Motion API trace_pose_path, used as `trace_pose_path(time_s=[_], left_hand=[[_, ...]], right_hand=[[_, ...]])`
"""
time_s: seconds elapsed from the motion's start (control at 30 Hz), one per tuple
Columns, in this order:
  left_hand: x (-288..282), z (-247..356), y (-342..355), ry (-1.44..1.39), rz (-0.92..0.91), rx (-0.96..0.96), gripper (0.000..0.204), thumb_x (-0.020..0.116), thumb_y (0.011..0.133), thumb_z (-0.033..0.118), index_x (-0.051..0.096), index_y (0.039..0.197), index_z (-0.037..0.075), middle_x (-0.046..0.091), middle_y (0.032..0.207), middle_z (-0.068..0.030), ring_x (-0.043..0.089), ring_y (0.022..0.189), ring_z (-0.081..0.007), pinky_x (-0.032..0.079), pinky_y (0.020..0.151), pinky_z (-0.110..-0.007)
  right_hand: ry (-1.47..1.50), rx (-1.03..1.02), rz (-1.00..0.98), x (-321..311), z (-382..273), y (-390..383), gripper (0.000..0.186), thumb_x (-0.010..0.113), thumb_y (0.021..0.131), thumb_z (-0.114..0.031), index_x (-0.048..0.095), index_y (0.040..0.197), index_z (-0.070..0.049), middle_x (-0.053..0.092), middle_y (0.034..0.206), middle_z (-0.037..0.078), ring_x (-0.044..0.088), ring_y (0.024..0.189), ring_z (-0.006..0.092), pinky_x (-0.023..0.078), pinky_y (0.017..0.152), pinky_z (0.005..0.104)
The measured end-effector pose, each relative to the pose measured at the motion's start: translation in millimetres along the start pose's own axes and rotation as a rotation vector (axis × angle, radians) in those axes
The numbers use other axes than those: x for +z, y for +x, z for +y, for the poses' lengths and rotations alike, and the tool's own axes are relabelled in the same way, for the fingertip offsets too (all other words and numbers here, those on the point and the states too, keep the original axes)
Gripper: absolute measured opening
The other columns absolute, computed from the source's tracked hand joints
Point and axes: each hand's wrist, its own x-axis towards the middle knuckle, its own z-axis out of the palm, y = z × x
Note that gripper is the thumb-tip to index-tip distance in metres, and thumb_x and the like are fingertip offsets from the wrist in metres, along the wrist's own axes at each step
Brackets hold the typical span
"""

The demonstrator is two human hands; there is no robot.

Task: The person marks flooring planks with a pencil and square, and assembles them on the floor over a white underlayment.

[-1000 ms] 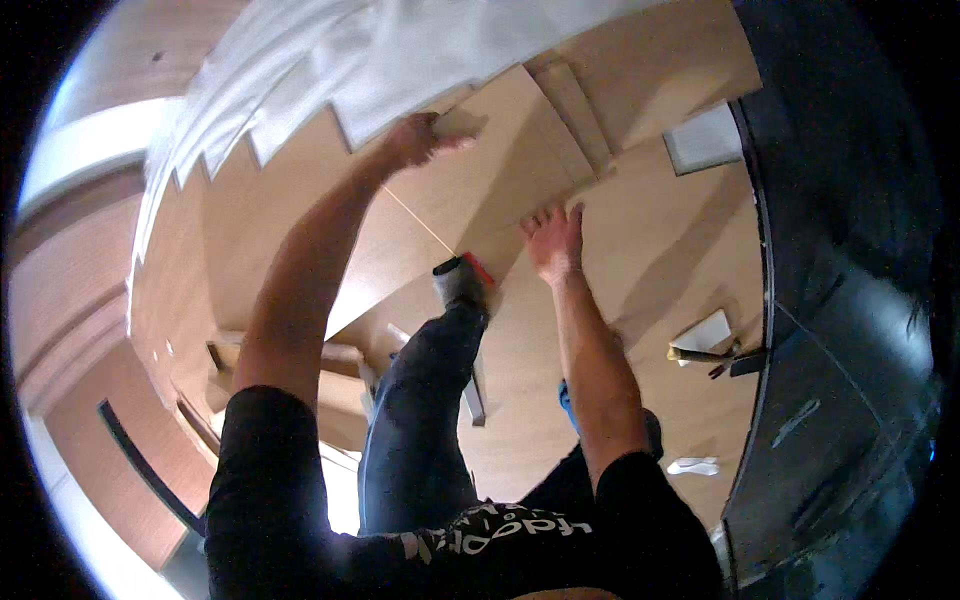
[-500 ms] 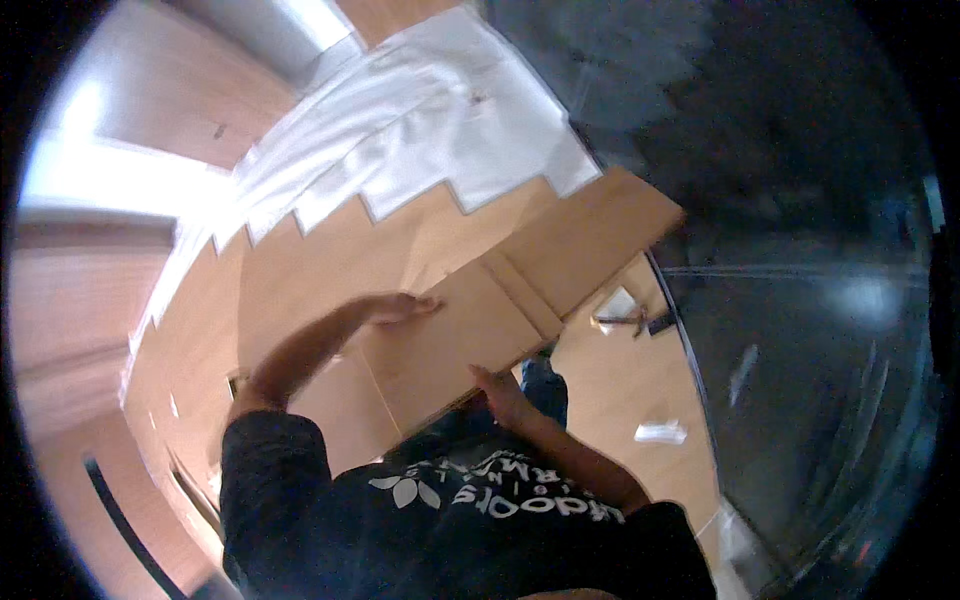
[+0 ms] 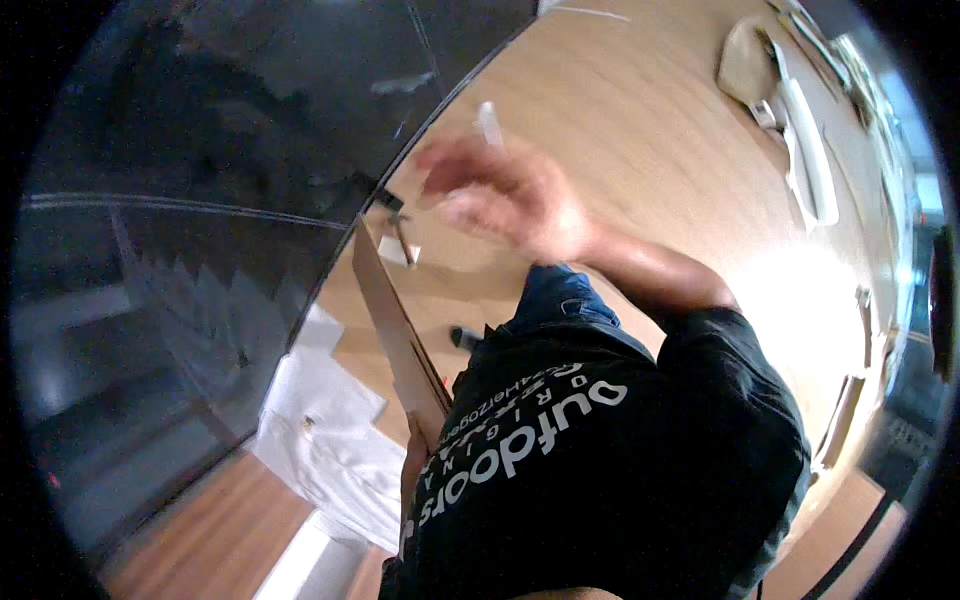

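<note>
Against my left side my left hand point(image 3: 413, 455) grips wood-look floorboards point(image 3: 385, 305), seen nearly edge-on and slanting up toward the dark glass. Only part of that hand shows beside my black shirt. My right hand point(image 3: 510, 195) is raised over the floor in front of me, blurred by motion, its fingers stretched out to the left and holding nothing I can see. Below it on the floor, a hammer point(image 3: 405, 240) lies across a white scrap of paper point(image 3: 415, 245) beside the boards. Close to the fingers, a white strip point(image 3: 488, 122) lies on the floor.
Laid wood-look flooring point(image 3: 620, 110) runs along a dark glass wall point(image 3: 200, 120). White underlay sheet point(image 3: 330, 440) covers the floor at lower left. A long white object point(image 3: 805, 150) and a beige item point(image 3: 745, 65) lie at upper right.
I have turned, so the glass wall is now on my left. The floorboards have swung to my left side. My right hand has left them and risen.
</note>
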Motion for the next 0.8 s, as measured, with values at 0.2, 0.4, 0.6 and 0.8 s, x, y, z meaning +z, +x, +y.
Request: trace_pose_path(time_s=[0.2, 0.4, 0.6, 0.8], left_hand=[[157.3, 167.6, 68.4, 0.312, -0.072, -0.003, 0.095, 0.053, 0.088, 0.078, 0.050, 0.147, 0.004, 0.056, 0.145, -0.0152, 0.055, 0.131, -0.0272, 0.045, 0.107, -0.044], [322.8, 331.2, 114.0, 0.613, -0.178, -0.022, 0.095, 0.051, 0.088, 0.079, 0.049, 0.148, 0.004, 0.056, 0.145, -0.0153, 0.054, 0.132, -0.0276, 0.045, 0.107, -0.045], [492.6, 486.7, 202.0, 0.886, -0.326, -0.078, 0.096, 0.049, 0.089, 0.080, 0.048, 0.148, 0.005, 0.056, 0.146, -0.0153, 0.054, 0.132, -0.0280, 0.046, 0.107, -0.046], [638.5, 806.3, 279.7, 1.272, -0.423, -0.126, 0.096, 0.047, 0.089, 0.080, 0.048, 0.149, 0.005, 0.055, 0.146, -0.0154, 0.054, 0.133, -0.0283, 0.046, 0.106, -0.047]], right_hand=[[-0.599, -0.661, 0.684, -300.5, -134.4, -89.3, 0.062, 0.071, 0.095, -0.021, 0.041, 0.146, -0.004, 0.055, 0.138, 0.015, 0.058, 0.122, 0.0270, 0.049, 0.103, 0.0434], [-1.214, -0.333, 1.243, -512.1, -212.7, -224.0, 0.066, 0.071, 0.094, -0.024, 0.039, 0.148, -0.004, 0.051, 0.142, 0.016, 0.053, 0.127, 0.0285, 0.045, 0.106, 0.0447], [-1.439, -0.021, 1.571, -619.3, -246.2, -297.6, 0.070, 0.071, 0.094, -0.028, 0.037, 0.150, -0.005, 0.047, 0.146, 0.017, 0.049, 0.132, 0.0301, 0.041, 0.110, 0.0461], [-1.593, 0.212, 1.917, -596.4, -218.5, -200.1, 0.074, 0.072, 0.093, -0.031, 0.035, 0.152, -0.005, 0.043, 0.150, 0.018, 0.044, 0.137, 0.0317, 0.036, 0.113, 0.0475]])
